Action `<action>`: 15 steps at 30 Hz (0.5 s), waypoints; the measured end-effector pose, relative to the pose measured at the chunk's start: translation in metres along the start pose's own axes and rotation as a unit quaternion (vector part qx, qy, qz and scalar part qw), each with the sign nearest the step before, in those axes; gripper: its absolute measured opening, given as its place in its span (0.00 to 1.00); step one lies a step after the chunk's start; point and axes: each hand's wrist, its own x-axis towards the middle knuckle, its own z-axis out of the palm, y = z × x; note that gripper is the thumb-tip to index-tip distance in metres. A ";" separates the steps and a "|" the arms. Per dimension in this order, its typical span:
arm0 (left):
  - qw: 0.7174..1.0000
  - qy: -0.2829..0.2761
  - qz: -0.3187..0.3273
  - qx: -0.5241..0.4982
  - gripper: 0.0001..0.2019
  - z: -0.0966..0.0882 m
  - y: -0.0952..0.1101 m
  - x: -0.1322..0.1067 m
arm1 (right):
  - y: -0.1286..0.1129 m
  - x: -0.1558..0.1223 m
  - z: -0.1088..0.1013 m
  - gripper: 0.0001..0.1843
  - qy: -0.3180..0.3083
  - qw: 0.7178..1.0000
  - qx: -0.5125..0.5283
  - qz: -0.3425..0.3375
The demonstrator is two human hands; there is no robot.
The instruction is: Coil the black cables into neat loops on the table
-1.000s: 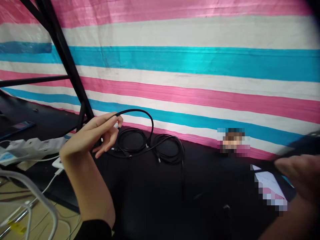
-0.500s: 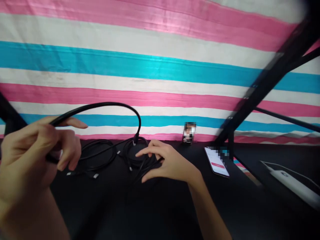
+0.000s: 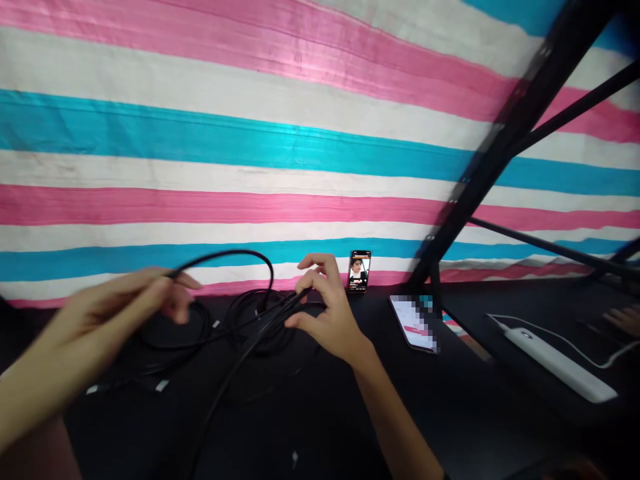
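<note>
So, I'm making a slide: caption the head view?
Left hand and right hand hold thin black cables before a pink, white and blue striped sheet.

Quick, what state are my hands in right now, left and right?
Left hand: closed, holding a black cable; fingers blurred.
Right hand: closed on cable strands, between thumb and fingers.

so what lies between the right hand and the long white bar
The head view shows a flat-lying phone, then part of the black frame, between the right hand and the white bar; an upright phone stands farther back.
</note>
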 end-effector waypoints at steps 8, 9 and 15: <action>0.954 -0.279 -0.078 -0.074 0.17 0.060 0.029 -0.014 | -0.006 -0.001 0.007 0.16 0.085 0.995 -0.008 0.059; 0.951 -0.288 -0.094 -0.069 0.20 0.062 0.028 -0.014 | -0.006 -0.002 0.006 0.16 0.086 0.993 0.012 0.083; 0.977 -0.166 -0.077 -0.105 0.12 0.058 0.016 0.003 | -0.011 -0.001 0.006 0.16 -0.044 0.976 0.128 0.170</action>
